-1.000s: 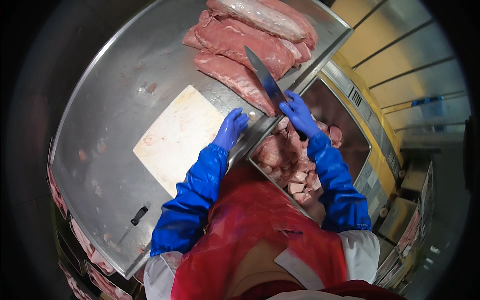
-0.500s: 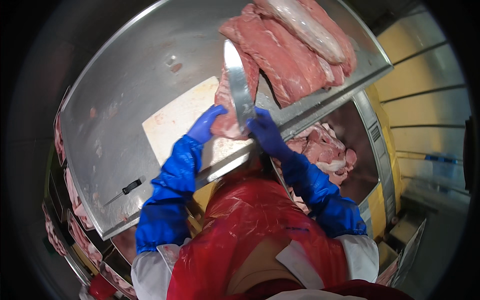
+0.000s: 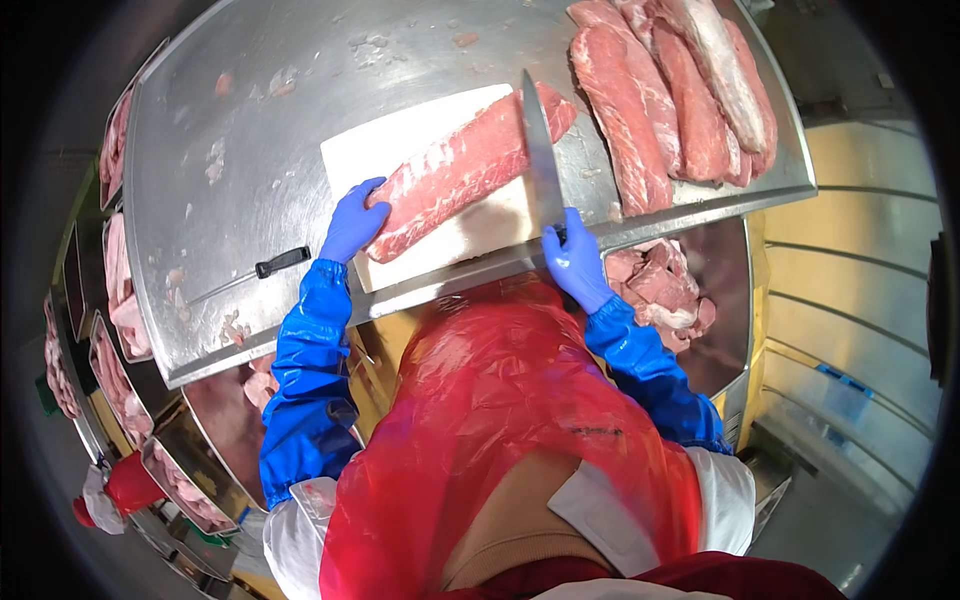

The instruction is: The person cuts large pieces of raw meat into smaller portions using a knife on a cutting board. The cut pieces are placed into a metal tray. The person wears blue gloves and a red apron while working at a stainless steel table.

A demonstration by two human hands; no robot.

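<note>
Lying aslant on the board (image 3: 500, 222), the meat (image 3: 450, 190) reaches past its edge at upper right. Left hand (image 3: 350, 222) at its near-left end, fingers (image 3: 371, 188) on the meat, thumb spread apart. Right hand (image 3: 577, 262) closed round the knife (image 3: 541, 155) handle; blurred blade crosses above the far end, contact unclear. More loins (image 3: 640, 120) on the bench (image 3: 250, 190), right; chunks (image 3: 660, 285) in a tub below.

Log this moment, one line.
left hand: on meat slab | right hand: holding knife, blade over slab | meat slab: across white board
</note>
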